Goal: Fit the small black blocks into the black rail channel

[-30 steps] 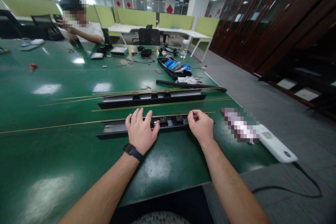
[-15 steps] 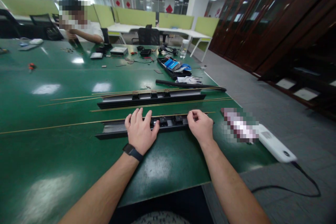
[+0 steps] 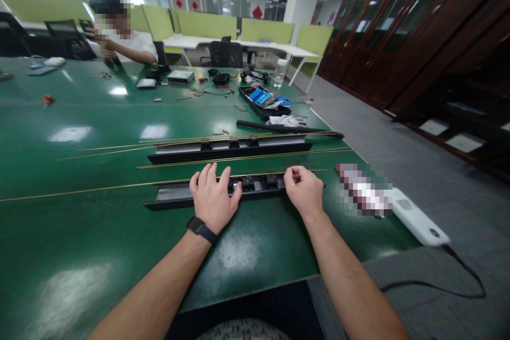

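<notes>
Head view: seeing the left hand (image 3: 215, 194) spread over the near black channel (image 3: 258, 194), with thumb right beside some small black blocks (image 3: 271, 181) sitting inside. Also seeing the right hand (image 3: 306, 191) curled in toward the right end, up against a long brass-colored rod (image 3: 99, 190) lying along the far edge. Can't tell if actually pinching it, tbh. Spotting a second black channel (image 3: 231, 153) just beyond, on the same green table (image 3: 119, 244).

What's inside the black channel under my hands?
Black blocks sit inside the channel between your left hand and right hand; whatever lies beneath either hand is covered.
</notes>
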### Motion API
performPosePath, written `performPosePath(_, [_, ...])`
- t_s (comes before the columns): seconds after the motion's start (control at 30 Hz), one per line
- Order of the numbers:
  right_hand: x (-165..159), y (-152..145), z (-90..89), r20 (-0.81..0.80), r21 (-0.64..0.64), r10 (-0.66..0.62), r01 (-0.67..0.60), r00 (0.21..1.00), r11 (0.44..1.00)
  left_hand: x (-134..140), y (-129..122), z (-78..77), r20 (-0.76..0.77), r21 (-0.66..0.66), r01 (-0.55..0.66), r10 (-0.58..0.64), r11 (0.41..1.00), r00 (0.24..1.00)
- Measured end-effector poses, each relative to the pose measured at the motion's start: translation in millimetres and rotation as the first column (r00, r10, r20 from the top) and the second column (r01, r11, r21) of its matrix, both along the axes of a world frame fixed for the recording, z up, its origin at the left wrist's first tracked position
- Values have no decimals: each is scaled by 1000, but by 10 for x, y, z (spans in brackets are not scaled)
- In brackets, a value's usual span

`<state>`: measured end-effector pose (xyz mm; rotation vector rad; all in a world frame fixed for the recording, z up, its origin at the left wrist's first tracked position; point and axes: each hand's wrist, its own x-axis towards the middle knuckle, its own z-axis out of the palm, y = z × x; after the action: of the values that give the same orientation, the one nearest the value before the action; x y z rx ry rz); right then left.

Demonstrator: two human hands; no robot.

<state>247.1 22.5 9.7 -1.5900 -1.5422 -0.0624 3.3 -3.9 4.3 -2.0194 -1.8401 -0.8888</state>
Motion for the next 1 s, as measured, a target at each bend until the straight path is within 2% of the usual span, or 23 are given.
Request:
performPosePath(0.33, [-14, -4, -20, 13, 0, 45, -45, 999, 999, 6, -4, 3, 10, -5, -1, 1, 1000, 1000])
performPosePath(0.5, [21, 4, -19, -10, 32, 21, -21, 1000, 999, 7, -6, 6, 9, -21, 3, -3, 1000, 1000])
performPosePath(0.73, [15, 5, -17, 9, 13, 0, 0, 1000, 1000, 9, -8, 16, 12, -17, 4, -4, 1000, 1000])
performPosePath(1.0, [-14, -5, -26, 18, -4, 40, -40, 999, 999, 7, -6, -2, 21, 1, 4, -4, 1000, 1000])
